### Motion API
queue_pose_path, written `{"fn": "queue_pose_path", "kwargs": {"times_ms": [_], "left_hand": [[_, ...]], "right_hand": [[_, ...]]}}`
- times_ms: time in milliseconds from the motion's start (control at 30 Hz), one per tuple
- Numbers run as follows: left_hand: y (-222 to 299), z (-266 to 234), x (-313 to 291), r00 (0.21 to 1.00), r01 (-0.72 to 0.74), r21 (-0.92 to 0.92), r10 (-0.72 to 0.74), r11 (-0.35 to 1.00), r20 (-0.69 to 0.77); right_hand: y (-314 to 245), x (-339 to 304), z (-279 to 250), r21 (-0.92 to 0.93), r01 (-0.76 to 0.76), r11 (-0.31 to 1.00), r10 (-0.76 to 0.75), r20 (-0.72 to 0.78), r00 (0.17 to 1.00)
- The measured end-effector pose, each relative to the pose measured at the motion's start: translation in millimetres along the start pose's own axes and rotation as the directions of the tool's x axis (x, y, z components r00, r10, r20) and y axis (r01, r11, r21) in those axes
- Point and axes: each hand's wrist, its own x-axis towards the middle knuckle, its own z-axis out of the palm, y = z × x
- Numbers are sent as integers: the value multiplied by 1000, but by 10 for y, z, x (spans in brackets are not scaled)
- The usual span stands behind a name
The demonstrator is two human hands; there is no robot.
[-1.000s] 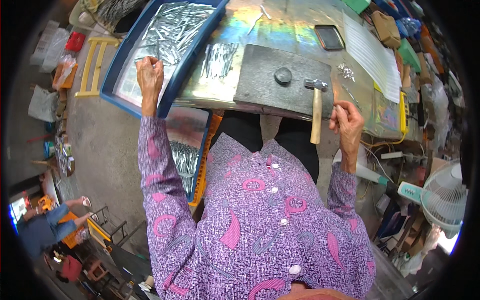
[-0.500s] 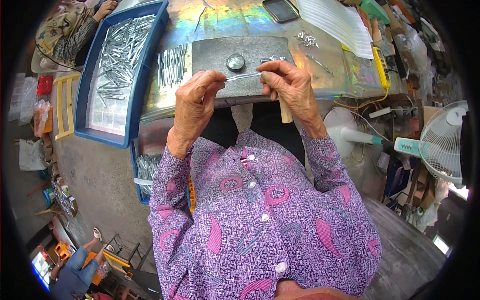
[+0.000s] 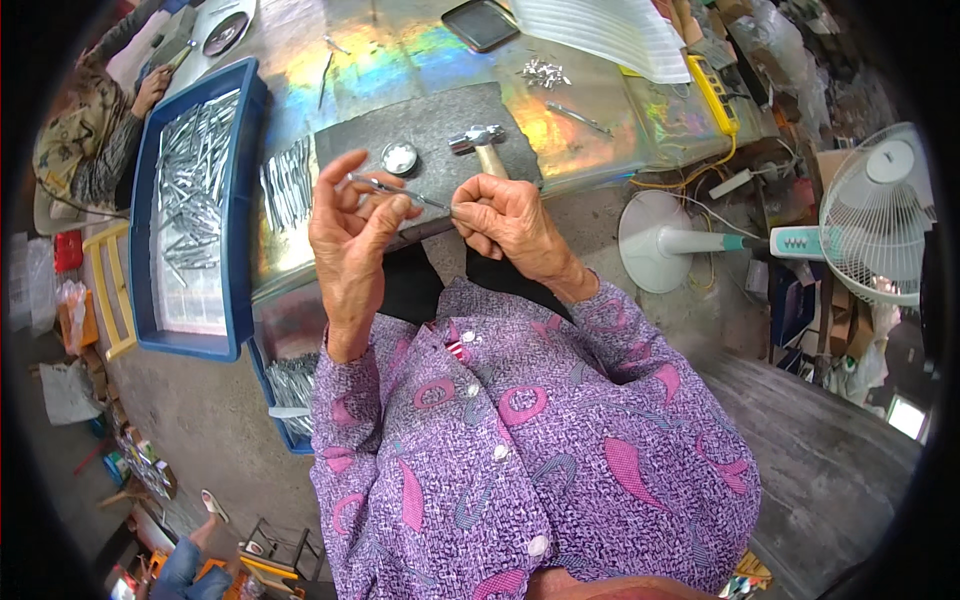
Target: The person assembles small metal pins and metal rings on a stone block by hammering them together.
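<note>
My left hand (image 3: 352, 235) holds a slim silver metal piece (image 3: 405, 191) between thumb and fingers, its other fingers raised. With its fingertips, my right hand (image 3: 508, 222) pinches the right end of that piece. Both hands are above the near edge of a dark flat slab (image 3: 450, 112). On the slab lies a small hammer (image 3: 478, 140); its wooden handle points toward my right hand and is partly hidden behind it. Left of the hammer stands a small round container (image 3: 399, 158) with pale contents. Beside my left hand, several slim metal pieces (image 3: 287, 188) lie in a row.
At the left, a blue tray (image 3: 243, 225) holds many slim metal pieces; another blue bin (image 3: 262, 372) sits below. Farther back are small metal parts (image 3: 544, 73), a black tray (image 3: 481, 24) and a yellow power strip (image 3: 713, 96). A fan (image 3: 880, 205) stands right; a co-worker's hand (image 3: 152, 90) shows upper left.
My view has turned, so the table appears shifted left and tilted. The metal piece now slants down to the right, and the left fingers have spread. The hammer head shows more fully.
</note>
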Motion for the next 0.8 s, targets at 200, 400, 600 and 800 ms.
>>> {"fn": "queue_pose_path", "kwargs": {"times_ms": [200,400,600,800], "left_hand": [[-224,100,-69,981,147,143,-163,979,105],[-309,82,-60,988,121,150,-134,981,79],[-297,-61,-107,984,158,52,-161,986,69],[-315,-182,-111,990,138,74,-139,988,18]], "right_hand": [[-7,-27,43,5,98,995,-97,-71,993],[22,208,-458,-459,237,856,-358,-198,912],[314,961,-1719,-785,-89,613,-493,-468,733],[453,1242,-1908,-855,-307,418,-472,-494,730]]}}
